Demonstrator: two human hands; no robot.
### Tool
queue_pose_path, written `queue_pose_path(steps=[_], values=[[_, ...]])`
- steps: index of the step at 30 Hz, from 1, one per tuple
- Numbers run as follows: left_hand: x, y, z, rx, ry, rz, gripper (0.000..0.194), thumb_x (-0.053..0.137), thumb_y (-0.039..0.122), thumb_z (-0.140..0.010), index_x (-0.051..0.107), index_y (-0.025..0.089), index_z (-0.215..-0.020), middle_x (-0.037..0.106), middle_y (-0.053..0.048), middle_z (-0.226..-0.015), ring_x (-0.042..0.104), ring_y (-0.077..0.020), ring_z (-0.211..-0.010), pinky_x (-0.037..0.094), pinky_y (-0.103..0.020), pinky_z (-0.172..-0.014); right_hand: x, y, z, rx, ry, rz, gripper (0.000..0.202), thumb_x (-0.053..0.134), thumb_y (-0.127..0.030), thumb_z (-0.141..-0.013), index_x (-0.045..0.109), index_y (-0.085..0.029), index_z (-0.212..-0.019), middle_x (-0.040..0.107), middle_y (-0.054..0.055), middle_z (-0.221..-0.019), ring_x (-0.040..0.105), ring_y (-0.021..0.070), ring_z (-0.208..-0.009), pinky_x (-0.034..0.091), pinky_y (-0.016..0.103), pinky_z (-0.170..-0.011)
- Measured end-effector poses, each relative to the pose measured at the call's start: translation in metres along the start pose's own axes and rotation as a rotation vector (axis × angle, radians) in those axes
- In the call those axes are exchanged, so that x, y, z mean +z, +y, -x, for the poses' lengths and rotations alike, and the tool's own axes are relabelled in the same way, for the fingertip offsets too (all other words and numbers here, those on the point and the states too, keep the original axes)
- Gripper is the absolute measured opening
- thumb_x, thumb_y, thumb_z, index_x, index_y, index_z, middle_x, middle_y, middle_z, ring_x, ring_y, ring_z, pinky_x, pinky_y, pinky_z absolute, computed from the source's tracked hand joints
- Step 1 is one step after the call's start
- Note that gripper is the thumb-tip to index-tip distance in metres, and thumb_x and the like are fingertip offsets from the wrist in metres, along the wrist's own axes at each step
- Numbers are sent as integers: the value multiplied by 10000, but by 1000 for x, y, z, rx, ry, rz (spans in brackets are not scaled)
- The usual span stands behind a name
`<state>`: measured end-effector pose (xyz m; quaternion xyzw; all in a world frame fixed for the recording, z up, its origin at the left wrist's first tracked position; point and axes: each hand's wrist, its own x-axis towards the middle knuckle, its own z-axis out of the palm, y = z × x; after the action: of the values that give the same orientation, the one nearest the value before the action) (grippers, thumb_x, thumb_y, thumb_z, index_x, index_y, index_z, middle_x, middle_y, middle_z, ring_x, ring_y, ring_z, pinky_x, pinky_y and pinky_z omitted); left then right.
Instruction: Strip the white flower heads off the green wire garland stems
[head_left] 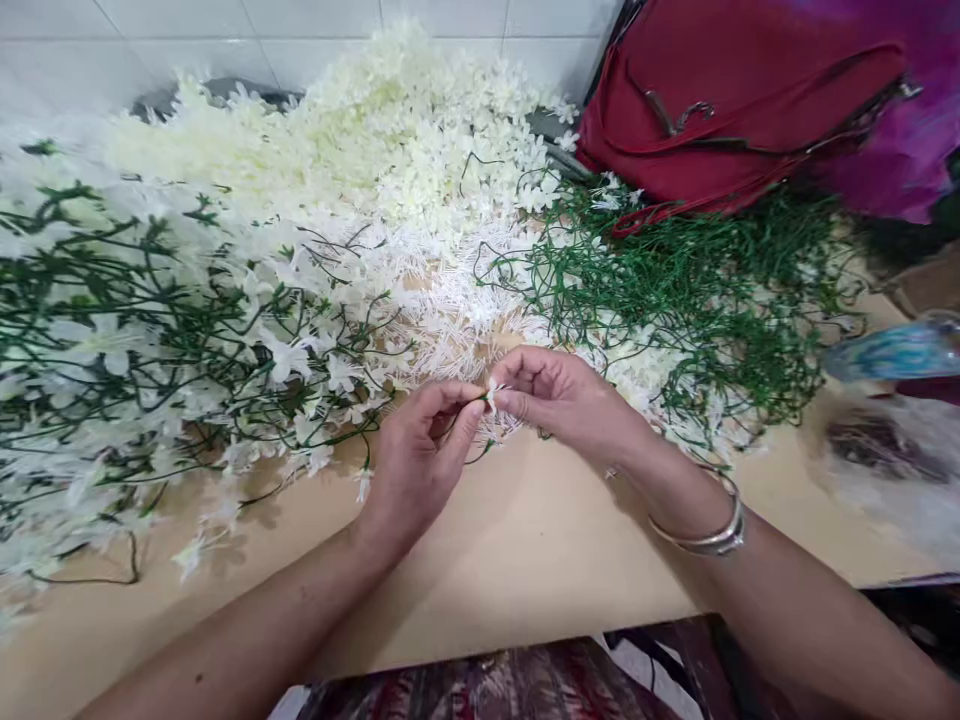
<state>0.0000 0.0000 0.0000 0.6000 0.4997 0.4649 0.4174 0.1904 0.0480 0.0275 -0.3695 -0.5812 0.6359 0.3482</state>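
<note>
My left hand (421,455) pinches the end of a green stem between thumb and forefinger, at the middle of the view. Right beside it, my right hand (566,400) holds a small white flower (492,396) by its fingertips, where the flower meets the stem. The two hands' fingertips nearly touch. White flowers on green stems (285,355) lie in a big heap at the left. Loose cream-white petals (420,130) are piled behind the hands, with thin white pieces (450,340) in front of them. Bare green stems (675,280) form a tangle at the right.
A red bag (742,100) stands at the back right, next to purple material (892,150). At the far right are a blue patterned bottle (892,350) and a clear plastic bag (885,450). A white tiled wall (315,20) rises behind the table (510,560).
</note>
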Motion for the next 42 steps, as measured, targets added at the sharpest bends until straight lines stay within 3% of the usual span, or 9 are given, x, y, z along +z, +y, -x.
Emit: queue_pose_path(steps=[4, 9, 15, 23, 27, 30, 35, 38, 42], values=[[1, 2, 0, 10, 11, -34, 83, 660, 228, -980, 706, 201, -1043, 720, -25, -910, 680, -133, -788, 541, -237, -729, -3, -2, 0, 24, 8, 34, 303, 817, -449, -870, 654, -207, -950, 588, -42, -752, 499, 109, -643, 396, 251, -591], [0, 0, 0, 10, 12, -50, 62, 663, 247, -988, 699, 209, -1020, 727, -24, -900, 683, -138, -790, 531, -240, -725, -2, -1, 0, 14, 45, 51, 322, 823, -468, -854, 657, -193, -836, 626, -22, -739, 482, 102, -618, 378, 254, -565], [0, -4, 2, 14, 17, -79, 56, 666, 264, -990, 685, 212, -985, 726, -30, -885, 675, -146, -782, 502, -242, -684, 4, 5, 2, 19, 109, 47, 314, 820, -460, -845, 654, -194, -829, 607, -30, -703, 462, 102, -598, 361, 254, -553], [0, -4, 1, 27, 25, -106, 35, 666, 246, -979, 672, 223, -953, 713, 1, -845, 654, -127, -721, 480, -235, -662, 7, 11, 2, -45, 102, 147, 266, 756, -428, -913, 648, -196, -838, 570, -40, -694, 468, 106, -617, 357, 258, -567], [1, -2, 0, 30, 11, -90, 29, 654, 242, -984, 656, 222, -962, 707, 1, -847, 640, -128, -711, 472, -246, -658, 6, 8, 2, -64, 116, 163, 258, 769, -430, -903, 665, -201, -845, 615, -25, -719, 513, 117, -633, 400, 263, -584], [0, 5, 0, 95, -8, -97, 10, 631, 225, -990, 637, 219, -985, 702, -3, -861, 641, -136, -738, 477, -267, -696, 0, -1, 2, -137, 179, 207, 234, 781, -429, -901, 701, -209, -892, 702, 17, -821, 623, 159, -744, 493, 292, -684], [-1, 16, 4, 293, -120, -190, 83, 620, 128, -913, 607, 211, -918, 679, -7, -844, 650, -169, -809, 468, -311, -756, -26, -3, -2, -358, 486, 560, 107, 707, -324, -959, 718, -226, -918, 730, 42, -893, 667, 209, -853, 534, 355, -820], [1, 18, 5, 358, -220, -314, 81, 627, 124, -878, 626, 204, -895, 684, -27, -899, 661, -201, -878, 450, -368, -828, -38, 5, -5, -373, 461, 879, 47, 720, -251, -931, 748, -223, -957, 730, 61, -915, 656, 235, -854, 521, 383, -810], [3, 17, 6, 411, -200, -440, 28, 651, 187, -911, 666, 204, -895, 686, -55, -974, 654, -224, -925, 430, -433, -920, -42, 12, -7, -329, 406, 1097, 105, 665, -158, -935, 745, -215, -900, 738, 75, -909, 650, 262, -889, 489, 418, -859]])
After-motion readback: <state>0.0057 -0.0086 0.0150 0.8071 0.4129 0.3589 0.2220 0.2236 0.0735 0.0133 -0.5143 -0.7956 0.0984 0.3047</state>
